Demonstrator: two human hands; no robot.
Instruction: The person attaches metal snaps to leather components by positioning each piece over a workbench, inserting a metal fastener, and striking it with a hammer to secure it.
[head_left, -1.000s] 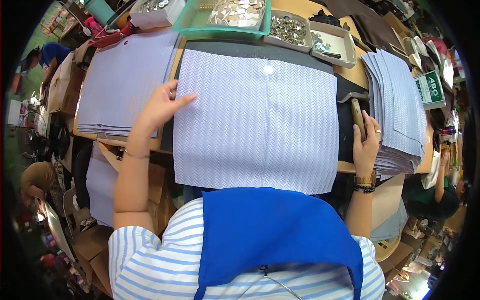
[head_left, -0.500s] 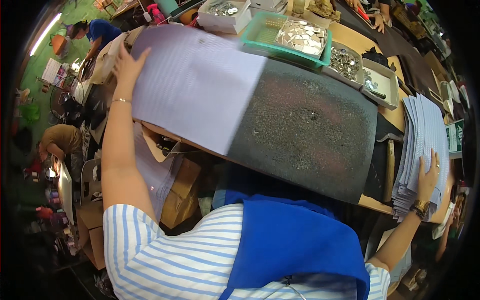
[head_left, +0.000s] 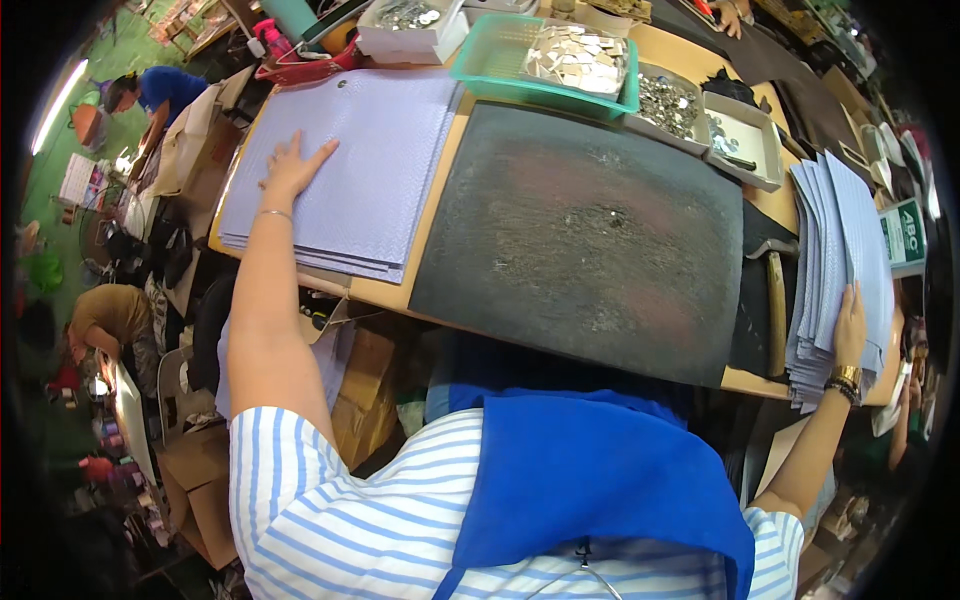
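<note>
My left hand [head_left: 288, 172] lies with spread fingers on a stack of pale lavender textured sheets [head_left: 385, 170] at the left of the table. The sheets' edges are slightly staggered, and a small round hole or mark shows near the far edge. At the right, my right hand [head_left: 850, 330] rests with fingers stretched upward against a second, fanned pile of similar sheets [head_left: 822, 260]; its thumb is hidden. Between the piles lies a dark, worn mat [head_left: 590, 240], its middle rough and scuffed. A hammer [head_left: 774, 300] with a wooden handle lies between the mat and the right pile.
Along the far edge stand a green plastic basket [head_left: 485, 75] with small pale pieces [head_left: 575, 62], boxes of metal parts [head_left: 665, 103], a white tray [head_left: 745, 145] and a red basket [head_left: 310, 66]. Two people work at the left; another person's hand [head_left: 733, 15] shows at the far right.
The lavender sheet that lay partly over the mat has moved left onto the left pile, baring the mat. My left hand now lies on it. My right hand's fingers have drawn together.
</note>
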